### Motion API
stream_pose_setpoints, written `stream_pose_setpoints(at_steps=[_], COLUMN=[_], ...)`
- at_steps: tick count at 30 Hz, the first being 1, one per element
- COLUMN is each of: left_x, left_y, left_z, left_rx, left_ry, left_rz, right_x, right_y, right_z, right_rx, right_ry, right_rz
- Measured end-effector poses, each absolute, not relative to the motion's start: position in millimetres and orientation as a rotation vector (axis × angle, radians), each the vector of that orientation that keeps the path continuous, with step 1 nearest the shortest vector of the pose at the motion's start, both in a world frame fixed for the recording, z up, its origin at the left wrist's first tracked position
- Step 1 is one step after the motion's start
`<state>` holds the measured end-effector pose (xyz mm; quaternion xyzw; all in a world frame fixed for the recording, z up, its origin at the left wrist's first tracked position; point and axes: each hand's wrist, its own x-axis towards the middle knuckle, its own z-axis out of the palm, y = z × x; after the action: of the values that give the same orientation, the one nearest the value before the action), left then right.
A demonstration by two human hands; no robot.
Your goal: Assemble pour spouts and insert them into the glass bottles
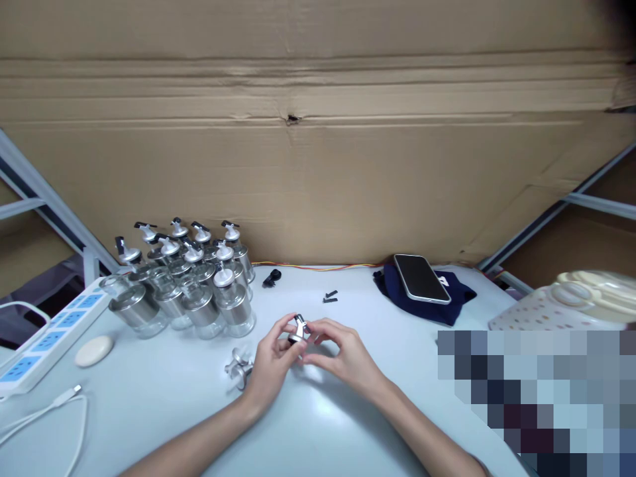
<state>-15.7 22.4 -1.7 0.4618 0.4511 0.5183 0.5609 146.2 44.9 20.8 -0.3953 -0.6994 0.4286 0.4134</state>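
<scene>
My left hand [271, 363] is closed round a small silver pour spout [297, 331] with a black flip lid on top, holding it just above the table. From the other side, the curled fingertips of my right hand [346, 352] pinch at the spout; the exact contact is too small to see. Beside my left wrist lie several loose silver spout parts [239, 368]. Two small black lever pieces [330, 297] rest on the table beyond my hands. At the left stand several glass bottles [235, 306] with steel bands, many topped with silver spouts and black lids.
A white power strip [54, 338], a cream oval object [94, 350] and a white cable [64, 396] lie at left. Small black items [271, 278] sit at the back. A phone [422, 278] rests on dark blue cloth [462, 295]. A dotted container [531, 308] stands right; cardboard [318, 192] walls the back.
</scene>
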Motion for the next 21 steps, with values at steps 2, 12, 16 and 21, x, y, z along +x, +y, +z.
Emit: stream_pose_setpoints(at_steps=[2, 12, 16, 21], left_x=[-16.0, -16.2, -17.9, -24.5], left_y=[20.6, 20.7, 22.8, 24.7], left_z=[-3.0, -1.3, 6.1, 19.2], left_rx=[1.116, 1.202, 1.224, 1.599], left_ry=[1.038, 1.026, 1.040, 1.139], left_rz=[1.217, 1.257, 1.223, 1.190], right_x=[146.3, 152.0, 153.8, 153.1], right_y=[45.3, 48.1, 51.0, 54.5], right_z=[19.3, 21.4, 21.9, 32.9], right_rx=[-1.044, -1.113, -1.087, -0.934], right_ry=[-1.765, -1.793, -1.691, -1.477], right_rz=[0.974, 0.936, 1.134, 1.518])
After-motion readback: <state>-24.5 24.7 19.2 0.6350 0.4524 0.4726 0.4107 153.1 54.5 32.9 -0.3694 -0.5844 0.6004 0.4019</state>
